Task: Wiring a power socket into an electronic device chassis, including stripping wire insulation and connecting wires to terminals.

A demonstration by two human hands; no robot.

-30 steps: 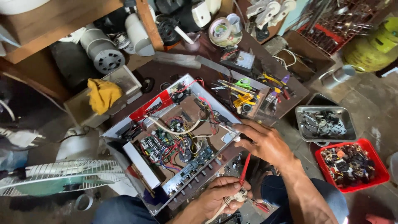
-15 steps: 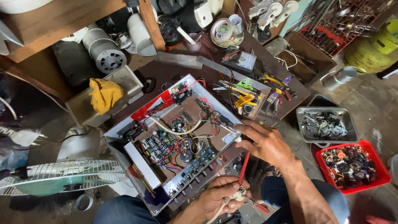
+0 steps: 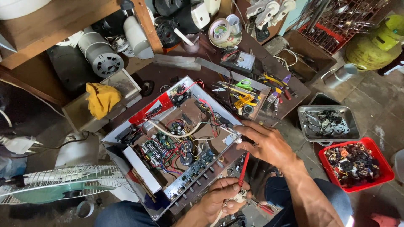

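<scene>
A cluttered repair corner spreads over a dark brown wooden table (image 3: 176, 73) and a grey tiled floor (image 3: 370, 105). At the middle lies an open metal-cased amplifier chassis with green circuit boards and red, white and black wiring (image 3: 176, 143), tilted corner-up toward twelve o'clock. The right hand (image 3: 265, 143) rests on the chassis edge at its three o'clock side, fingers (image 3: 246, 128) spread apart and laid flat toward the wiring, clamped on nothing that can be seen. Below it, at about six o'clock of the chassis, the left hand (image 3: 223, 197) has its fingers curled together around a small white plug-like part (image 3: 240, 196) and the lower end of a thin red test probe (image 3: 243, 168), which rises toward the right hand. At three o'clock of the scene stand a grey metal tray of small hardware (image 3: 326, 122) and, just beside it, a red plastic bin of knobs and parts (image 3: 355, 164). A yellow cloth (image 3: 101, 98) lies at nine o'clock of the chassis.
</scene>
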